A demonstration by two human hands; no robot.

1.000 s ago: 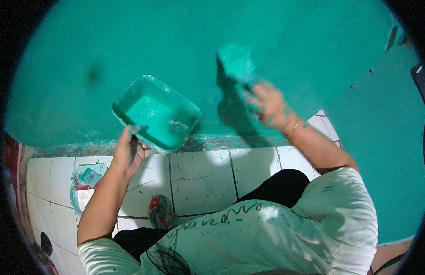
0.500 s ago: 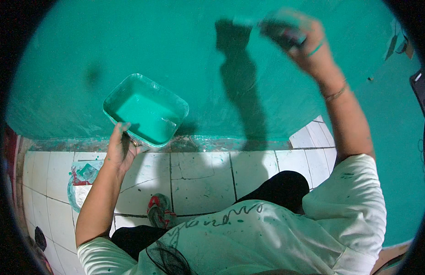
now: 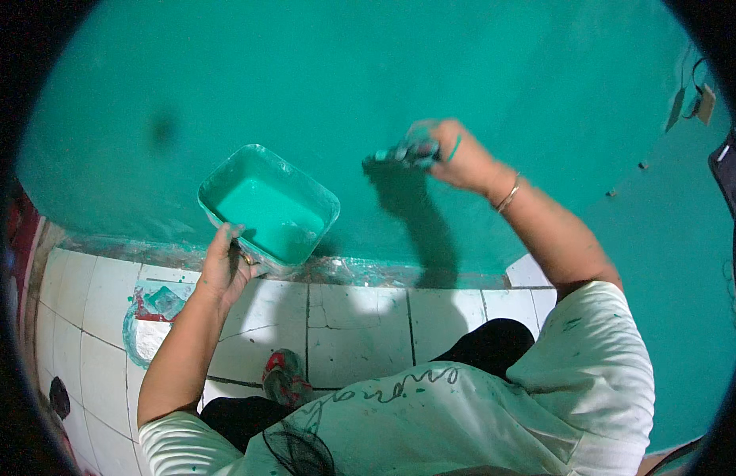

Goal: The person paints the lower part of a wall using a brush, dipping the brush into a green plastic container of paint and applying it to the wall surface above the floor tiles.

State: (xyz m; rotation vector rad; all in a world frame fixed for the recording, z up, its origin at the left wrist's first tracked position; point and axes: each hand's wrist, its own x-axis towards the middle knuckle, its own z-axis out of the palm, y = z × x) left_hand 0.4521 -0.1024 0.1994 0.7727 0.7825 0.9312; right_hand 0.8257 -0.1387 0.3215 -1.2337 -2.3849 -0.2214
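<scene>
Left grip: we see the left hand (image 3: pixel 223 271) curled round the near left side of a rectangular plastic tub (image 3: pixel 287 179), thumb at the rim, the other fingers against its outer side and partly hidden.
Right grip: we see the right hand (image 3: pixel 465 159) closed round a paintbrush (image 3: pixel 393 155), whose dark end points left; blur hides the exact finger positions.
Tub: held tilted in front of the green wall (image 3: pixel 320 79), over the wall-side edge of the tiled floor (image 3: pixel 356 313); green paint (image 3: pixel 274 213) covers its bottom.
Paintbrush: to the right of the tub and well apart from it, near the wall; we cannot tell whether its tip touches.
Writing: dark cursive lettering (image 3: pixel 433 376) runs across the chest of the white shirt (image 3: pixel 495 428), partly lost in folds. On the floor's left part lies paint-smeared packaging (image 3: pixel 155 325) with a red band; we cannot make out any print on it.
Edges and room: the floor's wall-side edge crosses below both hands. We see a stretch of wall between tub and paintbrush, and the wall spreads broadly above both.
</scene>
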